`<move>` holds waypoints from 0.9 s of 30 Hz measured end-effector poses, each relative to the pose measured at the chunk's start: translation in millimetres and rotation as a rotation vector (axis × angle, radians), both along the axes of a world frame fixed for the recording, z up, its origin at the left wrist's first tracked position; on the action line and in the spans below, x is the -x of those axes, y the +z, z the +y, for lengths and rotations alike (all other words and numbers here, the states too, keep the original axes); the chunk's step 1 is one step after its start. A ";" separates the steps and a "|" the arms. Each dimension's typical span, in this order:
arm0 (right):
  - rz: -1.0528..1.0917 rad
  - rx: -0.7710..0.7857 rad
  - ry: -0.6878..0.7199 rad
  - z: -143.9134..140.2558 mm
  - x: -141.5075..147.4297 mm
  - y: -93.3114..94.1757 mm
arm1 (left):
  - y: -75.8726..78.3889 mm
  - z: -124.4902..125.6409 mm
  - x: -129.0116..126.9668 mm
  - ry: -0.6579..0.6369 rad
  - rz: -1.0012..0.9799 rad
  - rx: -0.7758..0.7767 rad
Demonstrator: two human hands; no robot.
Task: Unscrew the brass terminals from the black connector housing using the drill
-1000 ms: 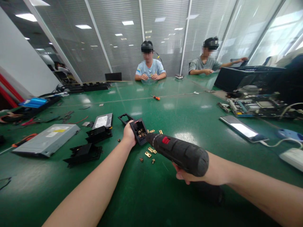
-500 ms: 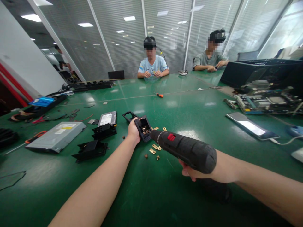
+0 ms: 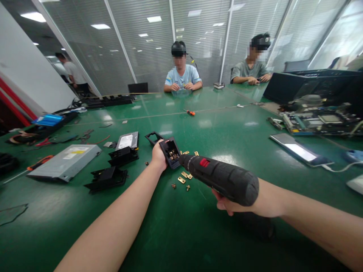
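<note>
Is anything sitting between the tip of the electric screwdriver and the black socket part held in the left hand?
Nothing visible. The right hand points the electric screwdriver straight into the open face of the black socket part, which the left hand grips. The loose brass pieces lie on the table below.

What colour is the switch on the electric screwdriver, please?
Red: the switch sits on the black electric screwdriver, seen in the head view.

Black electric screwdriver [image 3: 224,178] with red switch, brass clips [image 3: 183,176], green table [image 3: 221,124].
</note>
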State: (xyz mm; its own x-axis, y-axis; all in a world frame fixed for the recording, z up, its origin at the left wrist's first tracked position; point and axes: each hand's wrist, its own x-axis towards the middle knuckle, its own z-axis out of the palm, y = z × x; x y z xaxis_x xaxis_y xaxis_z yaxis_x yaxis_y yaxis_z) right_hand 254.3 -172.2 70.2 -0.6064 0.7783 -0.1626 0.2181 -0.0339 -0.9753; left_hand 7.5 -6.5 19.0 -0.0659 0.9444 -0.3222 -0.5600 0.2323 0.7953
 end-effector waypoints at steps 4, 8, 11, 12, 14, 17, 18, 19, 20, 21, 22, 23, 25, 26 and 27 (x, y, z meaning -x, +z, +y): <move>-0.006 -0.010 0.006 1.0 -1.5 -2.3 | -0.3 -0.2 0.5 -0.004 -0.003 0.002; 0.028 0.026 -0.007 2.0 -2.9 -6.4 | 1.1 -1.2 0.4 -0.011 0.006 0.010; 0.051 0.035 -0.017 3.5 -4.2 -9.9 | 2.1 -1.9 -0.3 -0.008 0.012 0.013; 0.058 0.045 -0.001 4.1 -4.5 -11.0 | 2.3 -2.1 -0.5 -0.004 0.013 0.013; 0.076 0.103 0.057 5.6 -4.9 -13.0 | 2.4 -2.1 -0.6 0.000 0.017 0.013; 0.108 0.255 0.120 7.8 -6.2 -17.4 | 1.9 -1.8 -0.1 -0.007 0.010 0.008; 0.118 0.300 0.120 8.5 -7.0 -19.5 | 1.7 -1.7 0.1 -0.012 0.003 0.007; 0.129 0.335 0.115 9.3 -8.1 -21.7 | 1.5 -1.6 0.3 -0.016 -0.003 0.006; 0.141 0.366 0.106 10.1 -9.4 -24.0 | 1.3 -1.6 0.5 -0.020 -0.008 0.006; 0.154 0.388 0.095 10.9 -10.8 -26.1 | 1.1 -1.5 0.6 -0.024 -0.010 0.005; 0.168 0.397 0.089 11.6 -12.0 -27.8 | 0.9 -1.4 0.6 -0.027 -0.012 0.003; 0.183 0.401 0.093 12.3 -13.1 -28.9 | 0.8 -1.2 0.5 -0.026 -0.011 0.002; 0.208 0.401 0.103 13.1 -14.1 -28.4 | 0.6 -0.8 0.1 -0.021 -0.008 0.004; 0.209 0.399 0.108 13.1 -13.9 -26.8 | 0.6 -0.5 -0.3 -0.019 -0.005 0.005; 0.204 0.396 0.109 12.9 -13.3 -24.4 | 0.7 -0.3 -0.7 -0.016 -0.002 0.005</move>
State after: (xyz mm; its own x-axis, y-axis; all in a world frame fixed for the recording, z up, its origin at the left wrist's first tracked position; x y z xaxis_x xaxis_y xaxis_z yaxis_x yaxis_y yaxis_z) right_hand 267.7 -159.3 45.9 -0.7316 0.6103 -0.3038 0.0463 -0.4002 -0.9153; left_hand 8.2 -6.8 19.7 -0.0500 0.9436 -0.3272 -0.5573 0.2455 0.7932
